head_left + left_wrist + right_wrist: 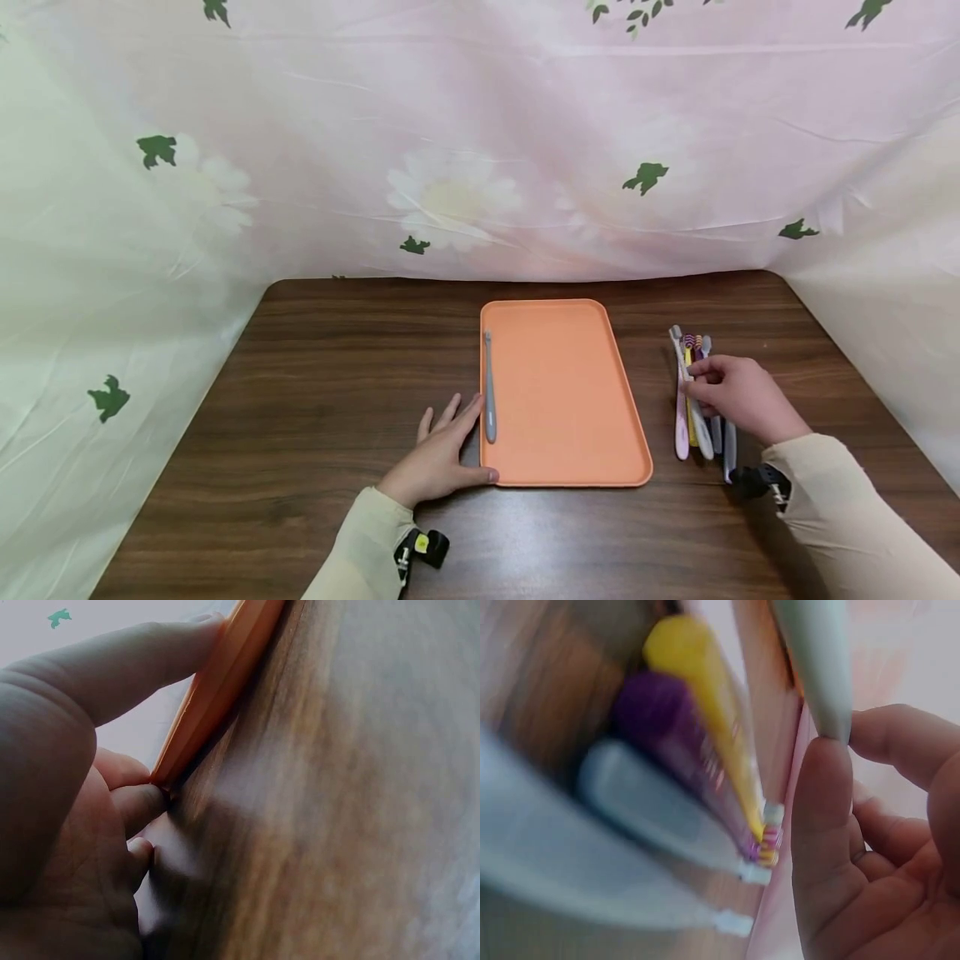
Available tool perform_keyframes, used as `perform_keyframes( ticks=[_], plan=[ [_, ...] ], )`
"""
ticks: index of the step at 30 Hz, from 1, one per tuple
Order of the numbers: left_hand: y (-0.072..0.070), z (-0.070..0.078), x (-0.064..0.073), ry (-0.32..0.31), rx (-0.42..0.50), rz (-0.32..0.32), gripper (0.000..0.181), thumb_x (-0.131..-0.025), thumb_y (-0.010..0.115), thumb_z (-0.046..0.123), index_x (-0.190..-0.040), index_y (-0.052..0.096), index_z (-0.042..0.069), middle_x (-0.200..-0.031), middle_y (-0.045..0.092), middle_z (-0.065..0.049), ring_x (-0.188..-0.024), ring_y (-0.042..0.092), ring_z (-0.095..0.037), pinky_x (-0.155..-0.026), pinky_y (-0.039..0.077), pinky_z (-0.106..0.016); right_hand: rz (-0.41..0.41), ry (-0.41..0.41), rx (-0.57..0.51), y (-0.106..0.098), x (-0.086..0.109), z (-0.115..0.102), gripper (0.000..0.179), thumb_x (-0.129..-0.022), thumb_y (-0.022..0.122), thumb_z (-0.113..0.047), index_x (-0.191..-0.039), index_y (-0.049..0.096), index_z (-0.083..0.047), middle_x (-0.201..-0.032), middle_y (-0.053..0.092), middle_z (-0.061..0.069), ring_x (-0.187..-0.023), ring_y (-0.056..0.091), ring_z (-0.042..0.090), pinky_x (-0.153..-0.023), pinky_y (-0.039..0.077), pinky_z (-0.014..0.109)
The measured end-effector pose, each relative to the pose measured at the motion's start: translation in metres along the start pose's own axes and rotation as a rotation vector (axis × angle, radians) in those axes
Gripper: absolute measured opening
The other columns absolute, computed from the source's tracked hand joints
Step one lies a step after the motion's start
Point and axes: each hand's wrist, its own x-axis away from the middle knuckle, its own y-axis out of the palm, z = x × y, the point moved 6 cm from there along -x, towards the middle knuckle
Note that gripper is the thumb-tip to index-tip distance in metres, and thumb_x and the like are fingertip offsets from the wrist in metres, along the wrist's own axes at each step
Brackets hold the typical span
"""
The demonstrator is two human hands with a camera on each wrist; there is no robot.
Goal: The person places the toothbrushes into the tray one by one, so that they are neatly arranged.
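An orange tray (562, 392) lies on the table, with a grey toothbrush (491, 408) along its left side. My left hand (444, 458) rests spread at the tray's near left corner, thumb on the near rim and fingertips at the left edge. To the right of the tray, my right hand (738, 396) pinches a whitish toothbrush (817, 660) between thumb and index finger, over a group of toothbrushes. In the right wrist view that group includes a yellow toothbrush (697, 667), a purple toothbrush (660, 712) and a grey-blue toothbrush (645, 802). A pink toothbrush (681, 433) lies at the group's left.
The dark wooden table (322, 375) extends to both sides of the tray. A floral cloth (525, 167) hangs behind it and at the sides. Each wrist carries a small black camera, such as the left wrist camera (433, 550).
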Motion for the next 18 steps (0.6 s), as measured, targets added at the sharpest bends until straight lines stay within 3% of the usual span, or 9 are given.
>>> perform_keyframes(
  ticks=[5,18],
  plan=[
    [0.0,-0.001,0.0,0.001,0.003,0.001,0.102,-0.074,0.074,0.046,-0.151,0.014,0.018,-0.154,0.017,0.003,-0.142,0.0,-0.022,-0.106,-0.012,-0.051,0.004,-0.044,-0.002,0.006,-0.003,-0.013,0.04,-0.086,0.066,-0.026,-0.109,0.058,0.006,-0.081,0.063,0.008,-0.064,0.06,0.016,-0.054,0.05,0.03],
    [-0.001,-0.001,0.001,0.002,0.0,-0.005,0.102,-0.074,0.074,0.047,-0.151,0.013,0.017,-0.154,0.016,0.003,-0.142,0.0,-0.022,-0.107,-0.011,-0.051,-0.042,-0.05,-0.052,0.024,-0.009,-0.03,0.042,-0.085,0.067,-0.028,-0.11,0.058,0.003,-0.085,0.064,0.009,-0.065,0.061,0.017,-0.058,0.052,0.031]
  ],
)
